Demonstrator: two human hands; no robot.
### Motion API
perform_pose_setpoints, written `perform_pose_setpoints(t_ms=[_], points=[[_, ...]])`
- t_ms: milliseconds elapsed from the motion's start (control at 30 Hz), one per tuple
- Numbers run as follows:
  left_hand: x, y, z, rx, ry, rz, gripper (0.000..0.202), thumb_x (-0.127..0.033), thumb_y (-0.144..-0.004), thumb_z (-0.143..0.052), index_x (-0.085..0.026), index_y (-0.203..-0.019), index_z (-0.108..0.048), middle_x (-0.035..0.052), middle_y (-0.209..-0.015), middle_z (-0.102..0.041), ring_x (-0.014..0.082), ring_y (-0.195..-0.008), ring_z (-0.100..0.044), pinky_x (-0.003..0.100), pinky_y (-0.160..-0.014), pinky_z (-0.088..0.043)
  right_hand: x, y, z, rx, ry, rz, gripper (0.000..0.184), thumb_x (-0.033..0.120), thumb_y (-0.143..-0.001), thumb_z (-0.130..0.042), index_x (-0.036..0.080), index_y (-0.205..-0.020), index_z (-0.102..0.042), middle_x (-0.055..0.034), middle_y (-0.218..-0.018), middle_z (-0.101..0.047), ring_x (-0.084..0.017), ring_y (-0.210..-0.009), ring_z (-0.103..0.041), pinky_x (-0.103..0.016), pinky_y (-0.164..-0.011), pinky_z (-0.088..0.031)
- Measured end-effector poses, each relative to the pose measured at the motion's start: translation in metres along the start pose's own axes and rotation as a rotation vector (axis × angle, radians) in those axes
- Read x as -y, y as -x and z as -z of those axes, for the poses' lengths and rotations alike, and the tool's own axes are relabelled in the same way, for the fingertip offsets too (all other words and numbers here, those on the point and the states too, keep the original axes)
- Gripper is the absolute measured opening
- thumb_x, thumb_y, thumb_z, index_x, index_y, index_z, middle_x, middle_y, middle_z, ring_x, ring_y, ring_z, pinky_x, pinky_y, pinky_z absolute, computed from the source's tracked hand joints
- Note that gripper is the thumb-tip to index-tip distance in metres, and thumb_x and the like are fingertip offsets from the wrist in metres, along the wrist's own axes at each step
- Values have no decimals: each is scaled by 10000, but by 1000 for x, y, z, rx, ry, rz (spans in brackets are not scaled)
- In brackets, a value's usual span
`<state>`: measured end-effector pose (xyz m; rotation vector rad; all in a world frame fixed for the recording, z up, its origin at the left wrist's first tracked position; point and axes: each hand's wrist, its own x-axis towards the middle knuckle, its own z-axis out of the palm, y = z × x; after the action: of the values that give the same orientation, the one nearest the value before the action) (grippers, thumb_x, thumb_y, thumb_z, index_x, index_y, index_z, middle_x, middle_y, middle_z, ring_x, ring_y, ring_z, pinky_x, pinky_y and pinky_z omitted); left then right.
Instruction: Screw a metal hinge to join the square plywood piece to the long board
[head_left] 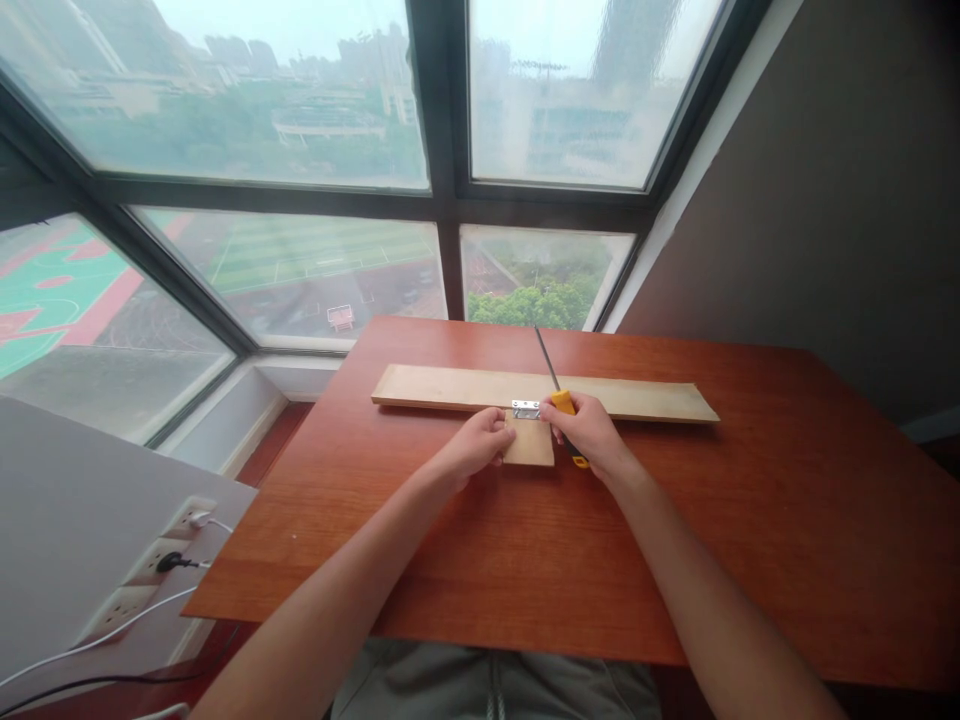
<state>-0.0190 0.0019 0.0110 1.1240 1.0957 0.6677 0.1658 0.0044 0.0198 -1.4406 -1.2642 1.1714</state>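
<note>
Hiding most of the yellow-handled screwdriver (562,402), the right hand (592,435) is closed tight round its grip; only bits of yellow and the dark shaft pointing to 12 o'clock show. The left hand (480,445) is loosely curled, with its fingertips on the small pale wooden block (531,448). A small silver metal hinge (526,408) bridges the block and the long pale wooden plank (450,387), mid reddish bench (750,520); screws are too tiny to make out.

The table (525,560) offers room left and right; the long plank (637,398) lies across ahead.
</note>
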Motion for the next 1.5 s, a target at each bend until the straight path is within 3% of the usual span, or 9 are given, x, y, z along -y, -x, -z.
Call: perform_pose_setpoints(t_ms=[400,800,1033,1167,1300,1400,1500], points=[[-1,2,1,9,17,2,265,-286,-773,-684,-141,-952,-553,-1,-767,-581,71,-580,-508,175,-497,-373,-10,-4,5,-47,276,97,244,445,-763,-635,202,-785,-648,19,-556,-569,-146,-493,-520,-263,-487,-400],[-3,4,-1,10,-13,-6,240,-245,-804,-624,-133,-1002,-548,3,-776,-589,65,-554,-493,168,-470,-375,5,6,10,-39,445,162,276,476,-781,-628,216,-695,-601,9,-593,-584,-163,-553,-517,-281,-541,-364],[-2,3,-1,6,0,3,237,-241,-796,-626,-133,-998,-561,16,-797,-607,66,-552,-501,165,-466,-379,36,13,27,-9,501,189,221,398,-806,-603,206,-909,-639,-12,-747,-654,-173,-626,-583,-297,-612,-435],[-3,3,-1,-4,5,12,232,-243,-780,-645,-135,-972,-574,22,-802,-611,72,-567,-507,164,-466,-372,52,20,34,84,466,248,288,268,-784,-594,219,-1065,-629,-42,-930,-702,-216,-830,-646,-317,-739,-481],[-3,4,-1,-10,9,4,212,-239,-765,-653,-137,-938,-583,18,-778,-601,81,-593,-521,165,-481,-377,69,29,46,121,535,319,387,235,-769,-622,236,-1156,-627,-62,-1089,-698,-244,-987,-645,-349,-850,-493],[-4,4,-2,-25,-14,5,185,-226,-766,-632,-138,-921,-581,15,-770,-592,86,-593,-518,174,-483,-382,90,37,62,88,674,420,316,228,-772,-635,247,-1087,-659,-52,-1129,-685,-236,-983,-651,-360,-870,-503],[-5,5,-4,-33,-23,7,161,-220,-765,-614,-141,-901,-578,8,-747,-580,91,-584,-514,184,-479,-377,115,44,80,160,653,471,281,242,-800,-632,262,-1078,-670,-46,-1159,-677,-234,-1034,-648,-349,-879,-515]])
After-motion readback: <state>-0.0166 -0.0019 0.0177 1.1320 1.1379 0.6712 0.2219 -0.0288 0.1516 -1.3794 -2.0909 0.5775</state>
